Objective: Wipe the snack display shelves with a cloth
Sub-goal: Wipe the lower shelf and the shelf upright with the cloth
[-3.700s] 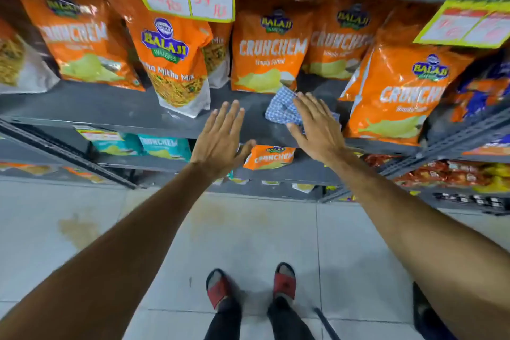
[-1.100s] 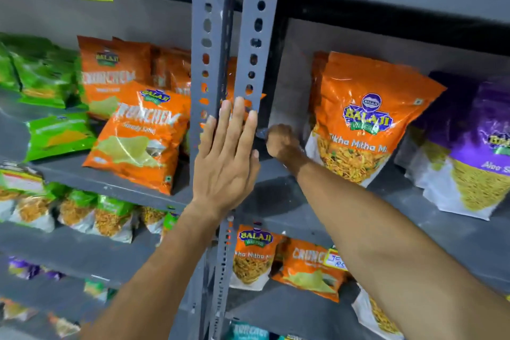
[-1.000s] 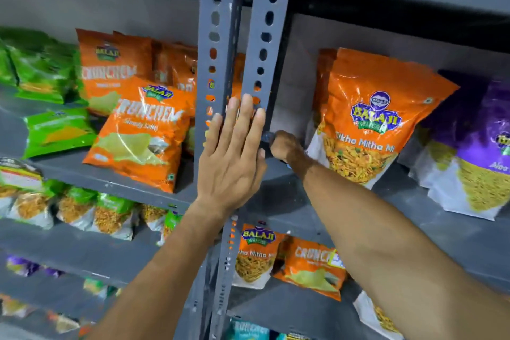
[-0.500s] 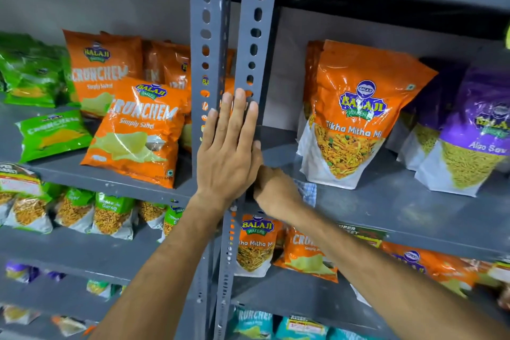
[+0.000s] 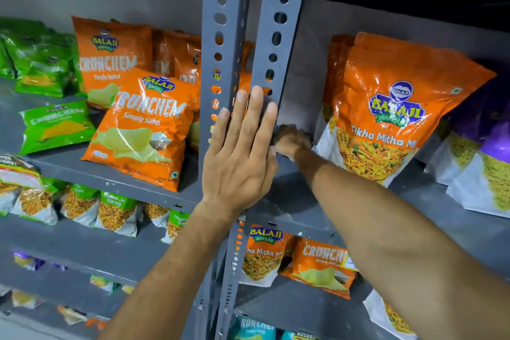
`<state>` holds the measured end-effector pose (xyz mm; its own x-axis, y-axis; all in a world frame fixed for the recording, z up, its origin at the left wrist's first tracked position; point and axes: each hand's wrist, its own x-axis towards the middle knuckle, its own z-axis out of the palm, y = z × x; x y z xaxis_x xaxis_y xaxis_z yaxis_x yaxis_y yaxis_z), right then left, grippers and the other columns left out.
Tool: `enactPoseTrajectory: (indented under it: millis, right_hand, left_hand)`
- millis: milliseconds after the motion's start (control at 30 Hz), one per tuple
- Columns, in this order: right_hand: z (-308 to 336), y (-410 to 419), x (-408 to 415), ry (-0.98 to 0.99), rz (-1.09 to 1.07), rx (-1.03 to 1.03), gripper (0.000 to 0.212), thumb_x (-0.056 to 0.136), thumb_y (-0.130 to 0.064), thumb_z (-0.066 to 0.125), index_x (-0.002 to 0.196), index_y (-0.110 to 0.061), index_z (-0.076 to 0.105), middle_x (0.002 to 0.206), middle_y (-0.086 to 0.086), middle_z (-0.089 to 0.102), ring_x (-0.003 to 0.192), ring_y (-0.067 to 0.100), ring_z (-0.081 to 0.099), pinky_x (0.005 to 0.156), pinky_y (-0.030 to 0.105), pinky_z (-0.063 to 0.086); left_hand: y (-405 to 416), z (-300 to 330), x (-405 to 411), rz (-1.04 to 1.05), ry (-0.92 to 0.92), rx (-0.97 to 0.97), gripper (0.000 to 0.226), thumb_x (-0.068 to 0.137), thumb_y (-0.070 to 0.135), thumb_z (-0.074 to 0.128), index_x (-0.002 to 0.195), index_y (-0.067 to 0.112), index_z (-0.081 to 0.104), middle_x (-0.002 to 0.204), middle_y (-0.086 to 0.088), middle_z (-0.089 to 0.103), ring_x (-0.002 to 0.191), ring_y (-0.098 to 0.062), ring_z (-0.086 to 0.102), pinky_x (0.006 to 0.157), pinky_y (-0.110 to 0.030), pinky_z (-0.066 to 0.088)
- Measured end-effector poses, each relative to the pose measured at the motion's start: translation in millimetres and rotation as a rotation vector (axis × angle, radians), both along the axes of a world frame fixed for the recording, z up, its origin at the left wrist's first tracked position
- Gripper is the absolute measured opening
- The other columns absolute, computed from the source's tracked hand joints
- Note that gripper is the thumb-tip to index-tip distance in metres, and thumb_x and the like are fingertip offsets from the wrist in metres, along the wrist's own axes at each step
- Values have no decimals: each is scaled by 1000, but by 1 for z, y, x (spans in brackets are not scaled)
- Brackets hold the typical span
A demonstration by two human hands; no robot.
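My left hand [image 5: 240, 152] lies flat and open against the two grey perforated uprights [image 5: 226, 36] where two racks meet. My right hand [image 5: 292, 142] reaches deep onto the grey shelf [image 5: 345, 201] of the right rack. It is closed in a fist at the rear left corner, just behind the upright. The checked cloth is hidden under that fist. An orange Tikha Mitha Mix bag [image 5: 392, 107] stands right beside the hand, almost touching the wrist.
Orange Crunchem bags [image 5: 143, 130] and green packs [image 5: 52, 124] fill the left rack's shelf. Purple bags [image 5: 485, 163] stand at the far right. More snack packs [image 5: 320, 265] lie on the shelf below. Bare shelf surface shows in front of my right forearm.
My right hand has slid from the shelf's front edge back into the rear corner, and the checked cloth seen beside it is now covered. My left hand stays on the uprights.
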<state>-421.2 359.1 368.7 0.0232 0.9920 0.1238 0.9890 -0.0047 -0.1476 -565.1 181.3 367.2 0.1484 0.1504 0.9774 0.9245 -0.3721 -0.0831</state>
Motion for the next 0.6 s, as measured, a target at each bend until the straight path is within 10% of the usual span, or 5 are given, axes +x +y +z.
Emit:
enactPoseTrajectory:
  millis: [233, 400, 600]
  right_hand:
    - [-12, -28, -4, 51, 176, -24, 45, 88, -54, 38, 124, -33, 54, 132, 6, 61, 121, 36, 58, 100, 54, 47]
    - [10, -138, -13, 56, 443, -16, 40, 105, -30, 36, 142, -18, 43, 149, 10, 48, 137, 33, 44, 112, 52, 37]
    - [1, -218, 15, -3, 578, 117, 26, 105, -32, 42, 124, -21, 55, 131, 3, 60, 121, 26, 57, 98, 42, 50]
  left_hand:
    - [-5, 4, 2, 15, -17, -10, 77, 98, 18, 59, 162, 2, 21, 167, -16, 17, 160, -31, 9, 132, -47, 7]
    - [-8, 5, 3, 3, -13, -47, 69, 104, 23, 47, 163, 3, 18, 168, -16, 16, 159, -38, 19, 132, -48, 9]
    - [-11, 6, 2, 14, -9, -58, 68, 105, 22, 49, 163, 1, 20, 168, -18, 15, 157, -42, 23, 132, -50, 10]
